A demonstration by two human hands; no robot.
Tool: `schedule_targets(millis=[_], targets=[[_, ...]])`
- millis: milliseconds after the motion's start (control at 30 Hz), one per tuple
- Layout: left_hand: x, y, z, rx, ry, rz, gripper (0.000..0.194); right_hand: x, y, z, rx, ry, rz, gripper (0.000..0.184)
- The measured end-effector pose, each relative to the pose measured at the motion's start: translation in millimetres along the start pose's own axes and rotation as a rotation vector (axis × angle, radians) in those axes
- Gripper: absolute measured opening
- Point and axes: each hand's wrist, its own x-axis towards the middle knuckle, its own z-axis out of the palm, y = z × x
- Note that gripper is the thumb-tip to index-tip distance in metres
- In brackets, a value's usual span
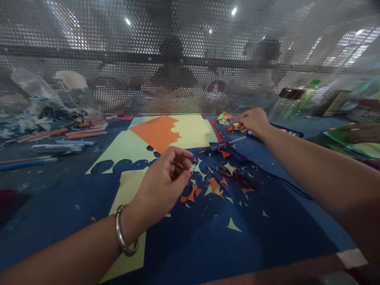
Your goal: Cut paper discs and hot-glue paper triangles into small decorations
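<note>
My right hand (253, 123) reaches to the far side of the mat, its fingertips pinched on a small orange and pale green paper flower (236, 126). A similar paper flower (225, 118) lies just left of it. My left hand (168, 180), with a silver bangle on its wrist, hovers over the middle of the mat. Its fingers are curled towards the thumb; what they hold, if anything, is too small to make out. Near its fingertips lie orange paper scraps (191, 194), a glue gun (221, 149) and a thin blue pen-like tool (221, 184).
Cut green paper (118, 148), an orange sheet (154, 130) and yellow sheets (191, 128) lie beyond my left hand. Marker pens (59, 146) and a white-capped bottle (78, 95) stand left. A clear jar (283, 105) and another person's hand (363, 133) are right. A perforated screen (118, 79) rises behind.
</note>
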Motion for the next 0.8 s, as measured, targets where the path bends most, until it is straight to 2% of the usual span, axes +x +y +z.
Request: schedule_targets(millis=[100,233,400,467,533,600,667,800], targets=[[-1,6,-4.1,0.024,0.081,0.028,0.024,-3,3,0,-0.015,0.053,-0.022,0.024],[2,9,-7.9,0.062,0.171,0.070,0.022,-37,-4,-7,-0.001,0.022,-0.099,0.019],[10,6,-14.7,-0.017,0.239,0.047,0.022,-107,-20,-19,-0.005,-0.175,-0.237,0.016],[14,6,-20.1,-0.021,0.294,0.044,0.021,-136,-23,-21,-0.086,-0.301,-0.406,0.022],[18,5,-26.4,-0.020,0.326,0.031,0.018,-158,-22,-21,-0.093,-0.355,-0.517,0.028],[21,4,-32.7,0.026,0.318,0.024,0.016,-171,-19,-20,-0.123,-0.371,-0.596,0.029],[24,2,-37.7,0.116,0.259,0.014,0.014,-176,-16,-20,-0.137,-0.369,-0.634,0.028],[27,-4,-44.8,0.373,0.086,0.025,0.012,-167,-6,-21,-0.104,-0.349,-0.590,0.025]])
